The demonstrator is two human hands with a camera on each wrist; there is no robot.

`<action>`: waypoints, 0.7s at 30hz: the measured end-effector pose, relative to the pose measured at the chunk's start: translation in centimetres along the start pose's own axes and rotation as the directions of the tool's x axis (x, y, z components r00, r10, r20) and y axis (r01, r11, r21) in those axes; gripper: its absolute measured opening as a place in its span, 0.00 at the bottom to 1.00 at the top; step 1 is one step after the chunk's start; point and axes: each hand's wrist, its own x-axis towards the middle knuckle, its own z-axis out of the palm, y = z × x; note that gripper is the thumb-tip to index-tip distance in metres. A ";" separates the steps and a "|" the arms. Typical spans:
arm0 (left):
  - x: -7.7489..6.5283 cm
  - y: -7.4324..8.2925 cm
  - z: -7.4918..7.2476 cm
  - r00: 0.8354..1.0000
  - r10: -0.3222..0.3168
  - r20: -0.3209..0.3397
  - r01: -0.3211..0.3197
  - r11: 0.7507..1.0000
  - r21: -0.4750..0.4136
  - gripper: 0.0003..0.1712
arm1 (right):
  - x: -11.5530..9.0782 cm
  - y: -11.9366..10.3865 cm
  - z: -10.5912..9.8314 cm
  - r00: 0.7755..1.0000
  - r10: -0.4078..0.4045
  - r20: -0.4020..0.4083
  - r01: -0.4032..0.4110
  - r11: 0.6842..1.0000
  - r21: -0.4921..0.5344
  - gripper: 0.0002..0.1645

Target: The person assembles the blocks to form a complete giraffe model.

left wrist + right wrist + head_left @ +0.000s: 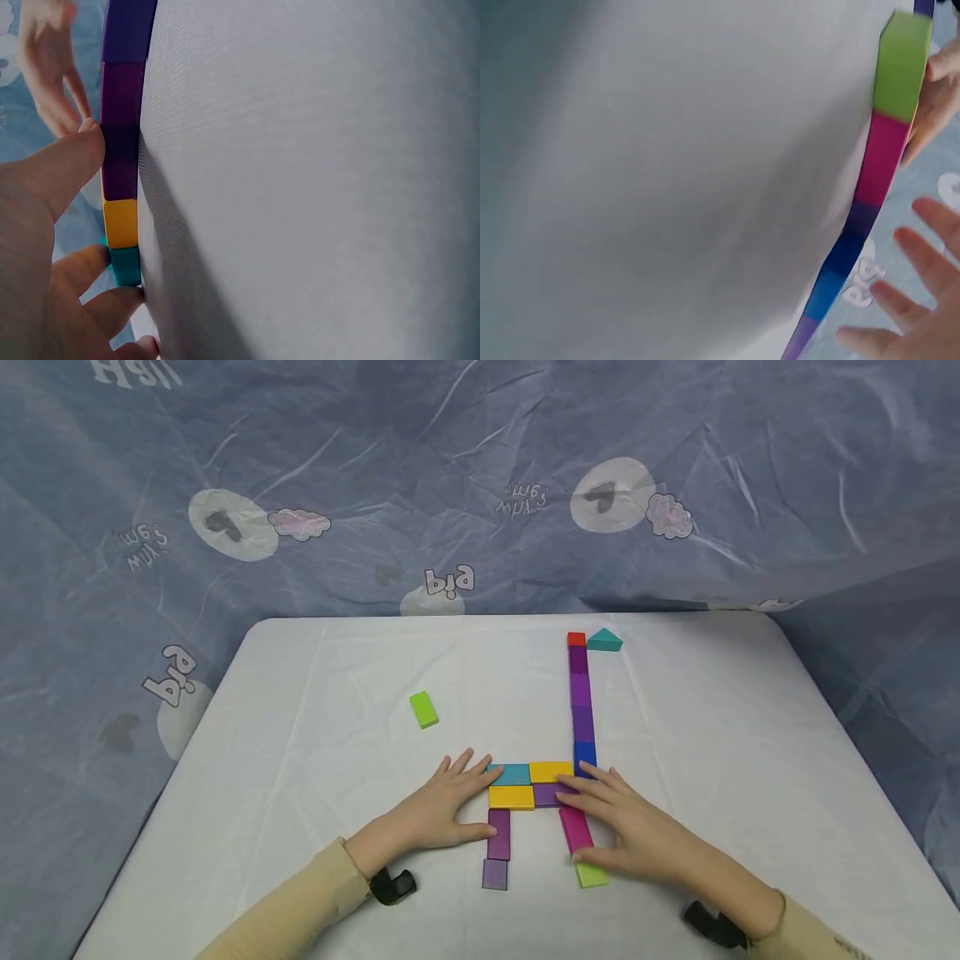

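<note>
On the white table lies a flat figure of coloured blocks. Its middle has a teal block (514,774) and a yellow block (551,772) above a second yellow block (512,797) and a purple block (546,795). My left hand (442,810) is spread along the left side, fingertips at the teal block and thumb at a plum block (498,833). Over the right side, the spread fingers of my right hand (637,828) reach the purple block and a blue block (585,755). Its thumb is by the magenta block (576,828) and lime block (592,877).
A column of purple blocks (580,690) runs away from the blue one to a small red block (576,639). Beside that red block lies a teal triangle (604,642). A loose green block (423,710) sits farther left. Patterned blue cloth (360,527) hangs behind the table.
</note>
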 end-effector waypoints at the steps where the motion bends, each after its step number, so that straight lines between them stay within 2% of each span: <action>1: 0.0 0.0 0.0 1.000 0.000 0.001 0.000 1.000 -0.001 0.47 | 0.2 0.2 -0.1 0.999 0.040 -0.017 -0.040 0.999 0.001 0.43; 6: -0.1 -0.1 0.2 1.000 0.006 -0.004 -0.006 1.000 0.005 0.47 | 1.0 1.0 -0.3 0.978 0.202 -0.052 -0.203 0.979 -0.025 0.43; 10: -0.1 -0.1 0.2 1.000 0.005 -0.004 -0.005 1.000 0.001 0.47 | 1.2 1.1 -0.3 0.962 0.273 -0.027 -0.273 0.962 -0.021 0.43; 21: 0.0 0.0 0.1 1.000 0.005 -0.005 -0.005 1.000 0.001 0.47 | 1.8 1.2 -0.1 0.951 0.310 -0.017 -0.310 0.950 -0.023 0.39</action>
